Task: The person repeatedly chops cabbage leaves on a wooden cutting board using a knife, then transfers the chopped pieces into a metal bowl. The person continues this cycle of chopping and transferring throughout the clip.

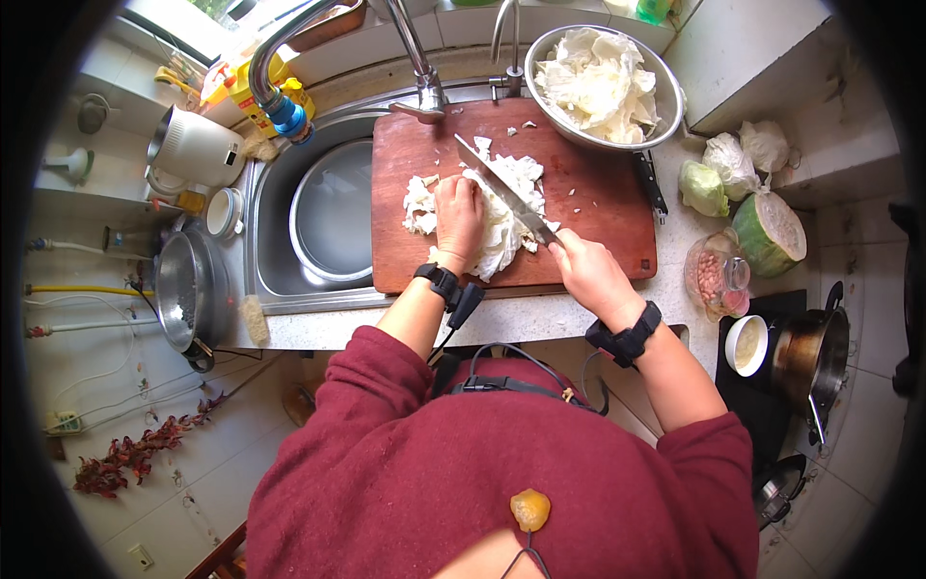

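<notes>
On the reddish wooden cutting board (600, 217) lies a heap of pale leafy cabbage (499, 239), partly cut, with small bits scattered round it. My right hand (593, 271) grips the handle of a kitchen knife (506, 194), whose blade slants up to the left over the cabbage. My left hand (459, 221) presses on the leaves just left of the blade, fingers bent; its fingertips are partly hidden. At the board's upper right, a metal bowl (676, 108) holds a pile of pale cabbage leaves (597, 79).
Left of the board is a steel sink (271, 246) with a round basin (333, 210) in it, under a faucet (427, 94). A black-handled tool (650, 184) lies by the board's right edge. Further right are a cut melon (767, 231), a glass bowl (712, 271) and a pot (810, 362).
</notes>
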